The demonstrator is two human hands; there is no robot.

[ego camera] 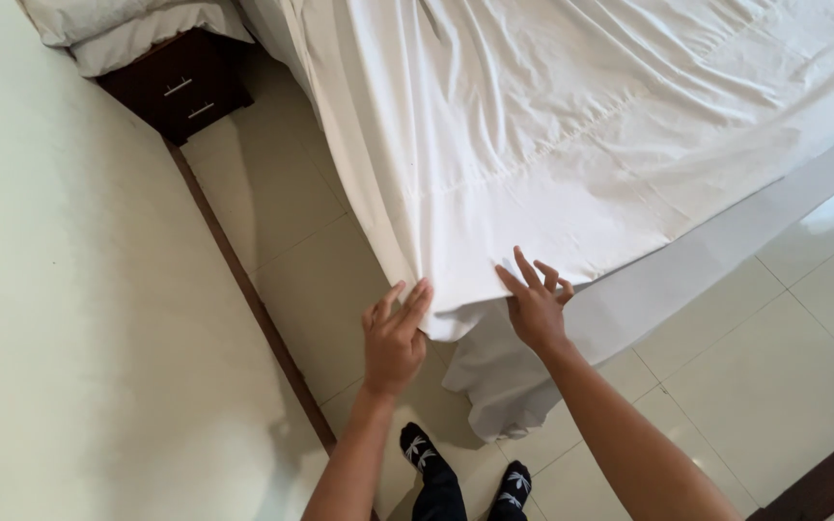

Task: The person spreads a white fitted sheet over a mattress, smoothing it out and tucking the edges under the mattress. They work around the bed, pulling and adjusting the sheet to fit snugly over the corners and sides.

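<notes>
A white bed sheet covers the bed and hangs over its near corner. My left hand rests against the left side of that corner, fingers straight and together, touching the hanging edge. My right hand is at the right of the corner with fingers spread, pressing on the sheet's lower edge. A loose fold of white fabric droops from the corner toward the floor between my arms. Neither hand clearly grips the cloth.
A dark wooden nightstand stands at the top left with white pillows on it. A pale wall with a dark baseboard runs along the left. Light floor tiles lie to the right. My feet in black patterned socks stand below.
</notes>
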